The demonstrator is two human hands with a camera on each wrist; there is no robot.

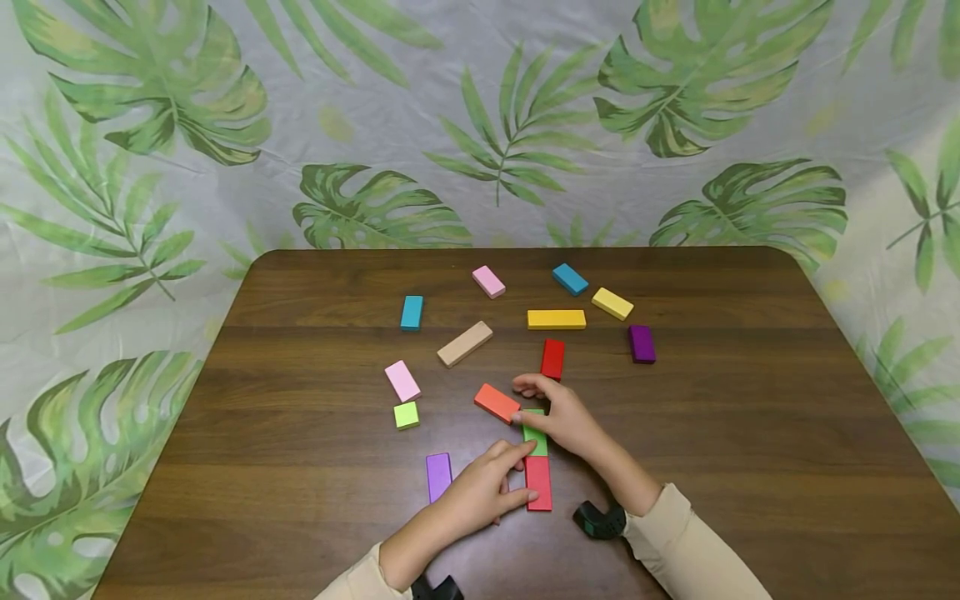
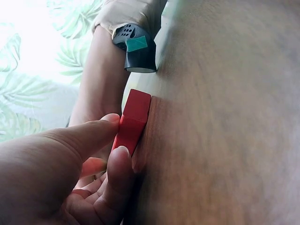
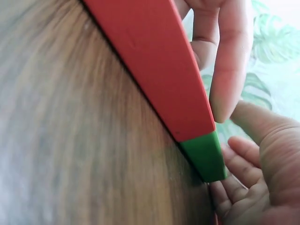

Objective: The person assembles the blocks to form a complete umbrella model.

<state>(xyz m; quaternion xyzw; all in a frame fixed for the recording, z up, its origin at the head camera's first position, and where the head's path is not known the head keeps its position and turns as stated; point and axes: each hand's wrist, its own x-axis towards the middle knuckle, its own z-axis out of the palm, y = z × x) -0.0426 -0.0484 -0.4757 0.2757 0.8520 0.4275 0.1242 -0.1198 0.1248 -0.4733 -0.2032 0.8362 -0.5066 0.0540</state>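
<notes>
So red [image 1: 539, 481] and green [image 1: 538, 441] sit end to end on the table [image 1: 300, 467], middle of the near side, running near to far, and both hands are right there. Left hand [image 1: 478, 492] is relaxed, not wrapped round anything: thumb against red by its near end, index reaching to green's left edge. Right hand [image 1: 572, 423] is about half spread, fingers loosely bent, thumb lying over green's far end; can't really tell from these angles whether that thumb has any grip or is just resting there. Main worry imo is uneven pushing. The left hand's contact looks to be mostly on the left, so a firm shove there would probably skew the pair or crack a gap at the joint, unless something braces the right side. Then there's orange [image 1: 495, 402], right by the right thumb's tip; a small sweep left could clip its corner and spin it. Far red [image 1: 552, 357] is just beyond those fingers, so a careless reach could bump it too. Purple [image 1: 438, 473] is tucked beside the left hand, and a dragging forearm might nudge it.
</notes>
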